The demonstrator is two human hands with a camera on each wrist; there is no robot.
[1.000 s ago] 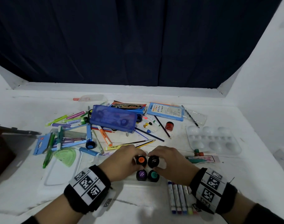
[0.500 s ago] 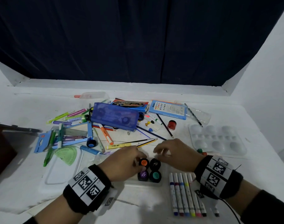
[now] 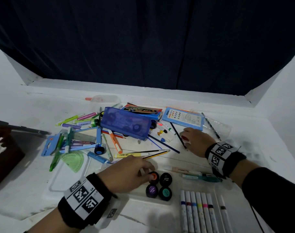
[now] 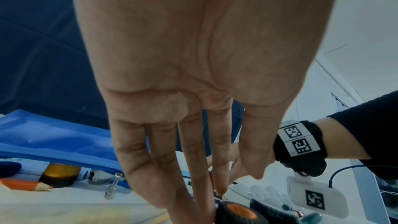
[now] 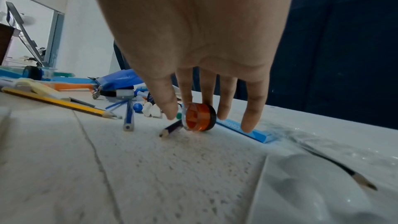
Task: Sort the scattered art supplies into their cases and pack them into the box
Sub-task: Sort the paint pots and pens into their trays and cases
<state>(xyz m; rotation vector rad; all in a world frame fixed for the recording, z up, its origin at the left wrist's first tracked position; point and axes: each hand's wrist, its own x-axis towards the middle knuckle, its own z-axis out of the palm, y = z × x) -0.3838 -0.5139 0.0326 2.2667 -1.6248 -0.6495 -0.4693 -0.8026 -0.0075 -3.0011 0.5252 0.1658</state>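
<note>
Four small paint pots sit in a clear tray [image 3: 136,198] near the front: orange [image 3: 153,177], black [image 3: 165,178], purple [image 3: 152,190] and teal [image 3: 165,193]. My left hand [image 3: 146,170] lies beside them, its straight fingers touching the orange pot [image 4: 237,212]. Farther back on the right, my right hand [image 3: 185,137] pinches a red paint pot [image 5: 199,117] between thumb and fingers. That pot is tipped on its edge on the table. A blue pencil case [image 3: 125,122] lies in the middle of the scattered pens and pencils.
A row of markers [image 3: 198,214] lies at the front right, and a white palette [image 5: 323,185] sits just right of my right hand. A blue colour-pencil box [image 3: 183,118] is behind that hand. A dark brown box [image 3: 4,157] stands at the left edge, with a clear lid [image 3: 68,177] near it.
My right hand left the four pots and reached back and right to the red pot, tipping it up. The left hand stayed at the orange pot.
</note>
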